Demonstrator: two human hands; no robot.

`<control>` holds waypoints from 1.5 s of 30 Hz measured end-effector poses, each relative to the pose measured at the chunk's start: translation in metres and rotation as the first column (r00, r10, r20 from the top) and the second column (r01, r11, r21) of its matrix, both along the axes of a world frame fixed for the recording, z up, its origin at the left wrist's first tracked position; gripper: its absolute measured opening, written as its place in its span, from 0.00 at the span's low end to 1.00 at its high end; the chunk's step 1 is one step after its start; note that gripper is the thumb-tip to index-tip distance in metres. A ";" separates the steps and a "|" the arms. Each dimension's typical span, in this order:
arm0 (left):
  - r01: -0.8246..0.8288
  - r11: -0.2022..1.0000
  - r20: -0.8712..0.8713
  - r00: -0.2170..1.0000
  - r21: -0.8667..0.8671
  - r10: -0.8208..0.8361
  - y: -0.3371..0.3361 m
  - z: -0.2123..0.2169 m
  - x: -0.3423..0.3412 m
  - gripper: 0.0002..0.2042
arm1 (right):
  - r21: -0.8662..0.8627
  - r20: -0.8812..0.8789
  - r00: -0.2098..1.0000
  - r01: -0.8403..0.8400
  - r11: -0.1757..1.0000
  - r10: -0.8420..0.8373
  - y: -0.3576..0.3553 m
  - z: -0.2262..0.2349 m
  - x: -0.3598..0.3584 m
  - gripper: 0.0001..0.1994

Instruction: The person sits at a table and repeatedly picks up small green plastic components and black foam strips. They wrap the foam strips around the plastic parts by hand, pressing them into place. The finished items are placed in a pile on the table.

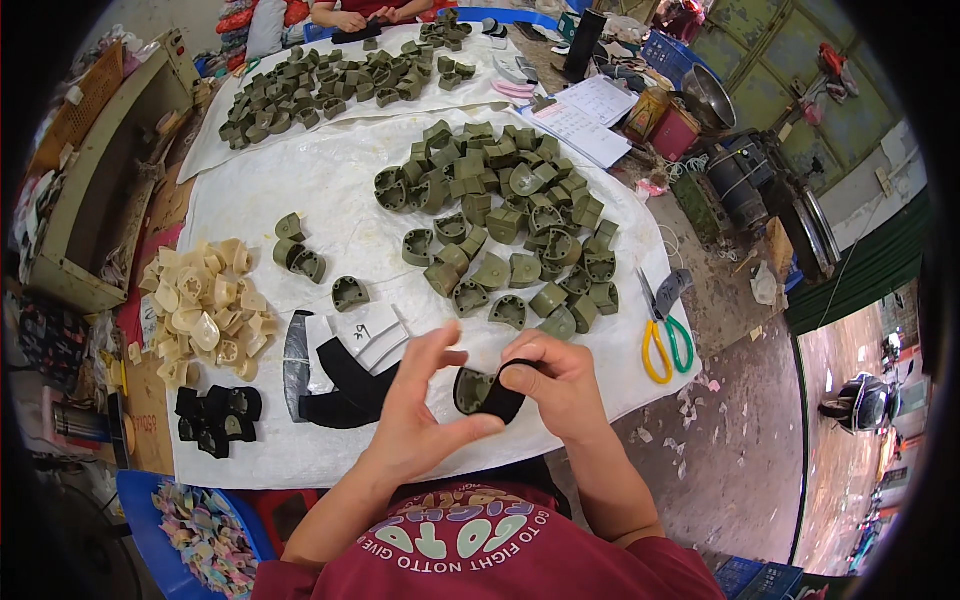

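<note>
Green heel (470,391), pinched with black cloth (506,398) in the right grip (548,385) above the surface's (300,470) near edge, seems mid-wrapping; the left grip (425,400), fingers spread, should press the cloth smooth.

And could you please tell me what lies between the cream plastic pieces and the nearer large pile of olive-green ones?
The head view shows a small olive-green cluster and a separate D-shaped olive-green piece there, on the white sheet.
</note>
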State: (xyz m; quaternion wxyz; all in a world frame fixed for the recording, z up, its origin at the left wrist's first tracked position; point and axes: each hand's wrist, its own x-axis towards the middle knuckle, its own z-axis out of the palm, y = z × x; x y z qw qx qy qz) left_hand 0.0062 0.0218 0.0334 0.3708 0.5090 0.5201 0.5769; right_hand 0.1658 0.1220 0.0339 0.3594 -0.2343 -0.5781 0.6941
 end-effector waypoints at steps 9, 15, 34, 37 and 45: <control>0.070 0.996 -0.147 0.986 -0.061 -0.079 -0.001 -0.004 -0.016 0.28 | 0.248 0.269 0.963 -0.054 0.967 -0.015 -0.018 0.016 -0.010 0.09; 0.053 0.996 -0.246 0.969 0.072 -0.033 -0.002 -0.002 -0.017 0.27 | 0.257 0.253 0.967 -0.072 0.964 0.005 -0.018 0.020 -0.010 0.08; 0.074 0.988 0.295 0.949 0.133 -0.110 -0.001 -0.008 -0.012 0.26 | 0.356 0.278 0.954 0.003 0.934 -0.109 -0.016 0.018 -0.009 0.08; 0.058 0.988 0.383 0.917 0.143 -0.109 -0.004 -0.014 -0.015 0.23 | 0.313 0.304 0.950 -0.028 0.949 -0.072 -0.016 0.017 -0.009 0.08; 0.133 0.983 0.644 0.743 0.126 -0.183 -0.007 -0.018 -0.013 0.21 | 0.067 0.105 0.987 -0.127 0.990 0.119 -0.006 0.003 -0.014 0.15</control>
